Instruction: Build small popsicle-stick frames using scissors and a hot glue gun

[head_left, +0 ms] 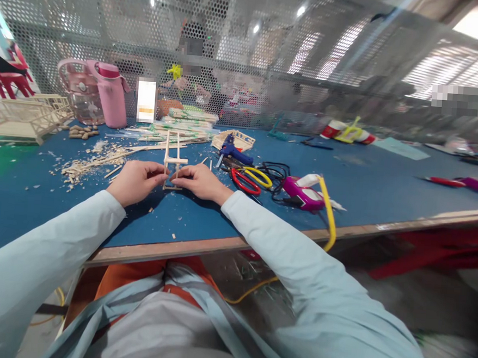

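Note:
Between my two hands a small frame of thin wooden sticks (177, 160) stands upright on the blue table, with crosspieces joining its two uprights. My left hand (138, 181) pinches its left upright low down. My right hand (201, 181) has its fingers closed on the right upright at about the same height. Wood scraps (79, 170) and loose sticks lie beyond my left hand. A blue glue gun (235, 150) and red- and yellow-handled tools (245, 182) lie past my right hand.
A purple power strip (303, 193) with a yellow cord sits near the table's front edge. Pink bottles (112, 99), a lit phone (146, 100), stick bundles (189, 124) and a stick model (18, 117) stand at the back left. A perforated metal screen (272, 56) rises behind.

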The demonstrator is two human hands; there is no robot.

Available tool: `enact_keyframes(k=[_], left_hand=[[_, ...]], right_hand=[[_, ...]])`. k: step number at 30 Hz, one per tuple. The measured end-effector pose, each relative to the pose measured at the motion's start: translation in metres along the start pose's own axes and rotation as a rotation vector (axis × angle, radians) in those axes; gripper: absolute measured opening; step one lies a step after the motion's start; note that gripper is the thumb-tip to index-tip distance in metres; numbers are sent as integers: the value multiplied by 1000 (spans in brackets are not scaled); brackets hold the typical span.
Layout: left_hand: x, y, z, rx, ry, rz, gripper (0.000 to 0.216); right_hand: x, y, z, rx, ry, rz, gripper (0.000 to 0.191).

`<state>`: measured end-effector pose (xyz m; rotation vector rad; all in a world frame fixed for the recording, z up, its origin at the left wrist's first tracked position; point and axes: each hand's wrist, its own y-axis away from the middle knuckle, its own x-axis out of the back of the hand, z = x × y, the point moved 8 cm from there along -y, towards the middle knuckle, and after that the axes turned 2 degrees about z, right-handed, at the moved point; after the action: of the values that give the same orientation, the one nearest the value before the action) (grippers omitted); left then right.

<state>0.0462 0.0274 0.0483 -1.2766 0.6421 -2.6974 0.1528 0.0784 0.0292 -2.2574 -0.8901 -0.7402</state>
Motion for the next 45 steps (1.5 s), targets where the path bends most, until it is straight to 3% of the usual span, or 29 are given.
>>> enact_keyframes(k=[12, 18, 20, 23, 25, 28, 32, 37, 41, 45], left_hand=[[-1, 0, -3, 21, 11, 9, 34], [0, 1, -2, 25, 38, 7, 32], [6, 1, -2, 38, 49, 63, 29], [27, 6, 1, 30, 31, 280, 26], [38, 10, 9, -34, -5, 407, 25], [37, 12, 22, -158, -71, 432, 26], [28, 8, 29, -214, -168, 411, 28], [21, 6, 31, -247, -148, 390, 25], [29, 9, 26, -216, -63, 442, 29], [35, 12, 19, -182, -27, 467, 30]], right_hand=[[-4, 2, 5, -65, -72, -3, 26], [3, 5, 4, -25, -138, 25, 29], [15, 8, 2, 16, -114, 132, 32], [42, 20, -13, 138, 15, 416, 30], [49, 28, -28, 232, 128, 518, 25], [44, 31, -43, 304, 261, 491, 24], [36, 27, -46, 294, 341, 422, 25], [41, 27, -35, 224, 183, 512, 23], [44, 22, -14, 139, -27, 532, 32], [47, 19, -5, 92, -58, 545, 29]])
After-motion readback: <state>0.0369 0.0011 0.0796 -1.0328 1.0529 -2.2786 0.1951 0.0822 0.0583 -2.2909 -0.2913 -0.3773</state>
